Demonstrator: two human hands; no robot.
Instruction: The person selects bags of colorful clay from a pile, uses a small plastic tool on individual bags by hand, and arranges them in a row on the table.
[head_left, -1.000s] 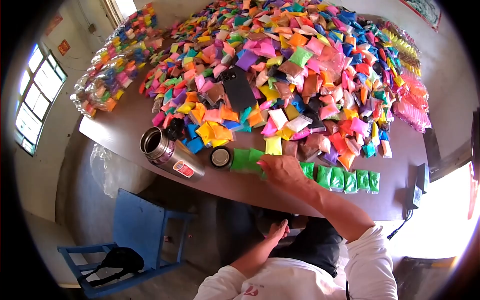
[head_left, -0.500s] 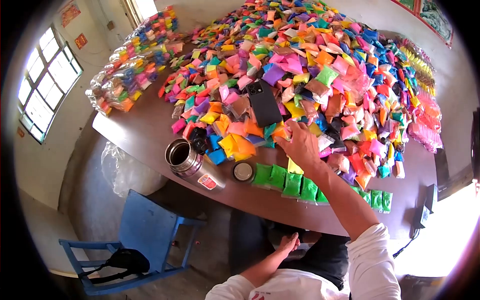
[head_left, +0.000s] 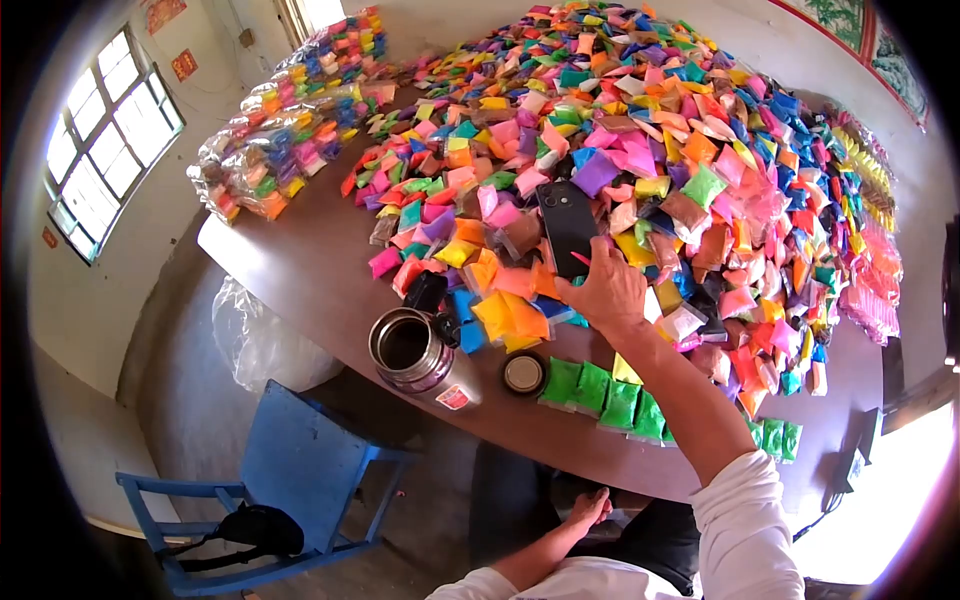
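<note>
My right hand (head_left: 614,287) reaches over the near side of a big pile of coloured packets (head_left: 640,155), its fingertips at the lower edge of a black phone (head_left: 568,225). Thumb and forefinger are apart, with a small pink bit between them that I cannot make out. Below the wrist, a row of green packets (head_left: 620,404) runs along the table edge, partly hidden by my forearm. My left hand (head_left: 592,508) rests low near my lap, its fingers curled; nothing can be made out in it.
An open steel flask (head_left: 422,362) and its round lid (head_left: 524,373) stand left of the green row. Bagged packets (head_left: 268,160) lie at the back left of the table (head_left: 290,262). A blue chair (head_left: 305,465) holds a black bag. Black adapters (head_left: 853,462) sit at the right edge.
My right hand has moved from the green row up over the pile to the phone, uncovering some green packets. The view has shifted. My left hand stays low.
</note>
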